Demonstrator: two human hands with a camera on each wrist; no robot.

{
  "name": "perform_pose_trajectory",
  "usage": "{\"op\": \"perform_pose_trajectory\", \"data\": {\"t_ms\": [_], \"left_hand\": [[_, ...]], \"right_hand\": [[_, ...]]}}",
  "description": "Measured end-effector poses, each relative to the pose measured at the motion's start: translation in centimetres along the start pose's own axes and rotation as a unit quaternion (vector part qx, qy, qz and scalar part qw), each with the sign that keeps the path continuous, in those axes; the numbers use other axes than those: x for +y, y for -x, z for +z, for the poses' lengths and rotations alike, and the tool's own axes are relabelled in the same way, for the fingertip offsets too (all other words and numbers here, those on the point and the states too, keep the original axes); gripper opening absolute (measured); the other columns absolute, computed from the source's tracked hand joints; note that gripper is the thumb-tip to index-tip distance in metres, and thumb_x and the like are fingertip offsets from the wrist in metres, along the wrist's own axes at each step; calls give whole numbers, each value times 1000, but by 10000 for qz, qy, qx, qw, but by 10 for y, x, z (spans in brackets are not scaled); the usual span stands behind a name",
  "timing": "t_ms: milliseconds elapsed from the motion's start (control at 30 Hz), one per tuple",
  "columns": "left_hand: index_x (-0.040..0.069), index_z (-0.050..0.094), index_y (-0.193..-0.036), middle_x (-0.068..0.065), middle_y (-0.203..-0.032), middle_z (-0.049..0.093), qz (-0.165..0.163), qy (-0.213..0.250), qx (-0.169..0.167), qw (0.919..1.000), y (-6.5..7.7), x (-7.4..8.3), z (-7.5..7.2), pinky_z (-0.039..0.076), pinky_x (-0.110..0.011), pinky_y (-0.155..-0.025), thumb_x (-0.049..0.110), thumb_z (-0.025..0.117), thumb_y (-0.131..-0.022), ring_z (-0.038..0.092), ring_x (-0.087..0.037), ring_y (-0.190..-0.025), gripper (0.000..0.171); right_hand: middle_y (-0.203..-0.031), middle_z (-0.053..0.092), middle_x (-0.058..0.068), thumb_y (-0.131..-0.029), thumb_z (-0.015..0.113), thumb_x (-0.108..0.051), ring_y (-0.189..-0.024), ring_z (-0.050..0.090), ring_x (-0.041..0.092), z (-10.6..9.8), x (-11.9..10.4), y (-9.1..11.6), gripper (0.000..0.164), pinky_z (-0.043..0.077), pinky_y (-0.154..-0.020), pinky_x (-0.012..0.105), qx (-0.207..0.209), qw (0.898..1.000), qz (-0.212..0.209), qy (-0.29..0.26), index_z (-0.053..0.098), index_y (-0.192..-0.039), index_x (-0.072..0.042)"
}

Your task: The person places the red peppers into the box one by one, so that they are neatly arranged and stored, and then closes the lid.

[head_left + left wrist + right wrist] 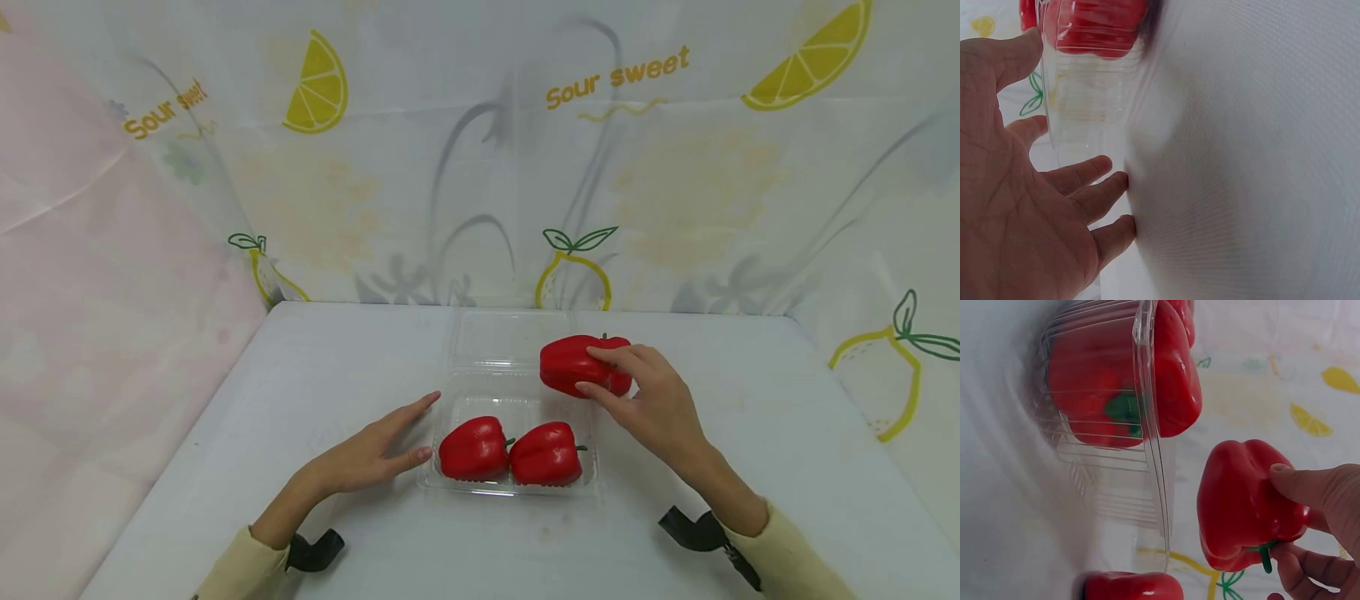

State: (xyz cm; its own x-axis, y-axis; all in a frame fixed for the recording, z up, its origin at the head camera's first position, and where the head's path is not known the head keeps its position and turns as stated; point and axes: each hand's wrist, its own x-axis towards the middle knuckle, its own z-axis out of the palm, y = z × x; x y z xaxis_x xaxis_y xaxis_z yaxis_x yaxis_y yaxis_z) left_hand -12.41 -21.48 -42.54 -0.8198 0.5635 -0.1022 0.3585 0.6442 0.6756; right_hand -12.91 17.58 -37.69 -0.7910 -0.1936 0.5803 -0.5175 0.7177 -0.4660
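Note:
A clear plastic clamshell box (517, 408) stands on the table with its lid (510, 337) folded back. Two red bell peppers sit side by side along its front, the left pepper (474, 448) and the right pepper (546, 454), stems to the right. My right hand (652, 400) holds another red bell pepper (1244, 503) between thumb and fingers, above the box's back right corner. At the box's left side is my left hand (367, 454), fingers spread and holding nothing. Its thumb is right at the rim in the left wrist view.
Past the box, one more red bell pepper (1132, 586) shows at the bottom of the right wrist view. The white table (337, 350) meets a lemon-print cloth (420, 167) behind and at the sides. Black straps with mounts (693, 529) are on both wrists.

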Motion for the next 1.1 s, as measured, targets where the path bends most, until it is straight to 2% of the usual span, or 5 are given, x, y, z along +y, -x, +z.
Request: {"op": "perform_pose_trajectory", "data": {"t_ms": [233,567,867,1100], "left_hand": [[28,23,-158,2,-159,27,-34,-15,6,10000,0,0,0,33,-61,-107,54,58,-93,27,-27,-145,79],[27,23,-158,3,-160,27,2,55,-2,10000,1,1,-1,33,-61,-107,54,59,-93,26,-26,-145,78],[27,24,-158,2,-159,27,-62,75,-30,9999,1,1,-1,34,-61,-107,52,60,-93,27,-26,-145,79],[27,24,-158,2,-159,27,-55,73,-28,10000,1,2,-2,34,-61,-107,52,60,-93,27,-27,-145,78]], "right_hand": [[-108,66,8,-69,91,-14,-99,61,25,6,-9,-5,55,59,-71,46,-164,9996,-38,-228,69,-119,-11],[-97,68,3,-73,89,-21,-83,61,20,19,-21,-14,50,57,-64,38,-429,9989,43,-209,72,-119,-13],[-101,70,0,-73,89,-25,-82,63,16,31,-34,-20,52,57,-68,33,-791,9961,286,-252,72,-121,-15],[-105,70,2,-73,89,-28,-87,65,18,38,-46,-22,54,58,-68,32,-1054,9928,553,-148,72,-124,-18]]}}
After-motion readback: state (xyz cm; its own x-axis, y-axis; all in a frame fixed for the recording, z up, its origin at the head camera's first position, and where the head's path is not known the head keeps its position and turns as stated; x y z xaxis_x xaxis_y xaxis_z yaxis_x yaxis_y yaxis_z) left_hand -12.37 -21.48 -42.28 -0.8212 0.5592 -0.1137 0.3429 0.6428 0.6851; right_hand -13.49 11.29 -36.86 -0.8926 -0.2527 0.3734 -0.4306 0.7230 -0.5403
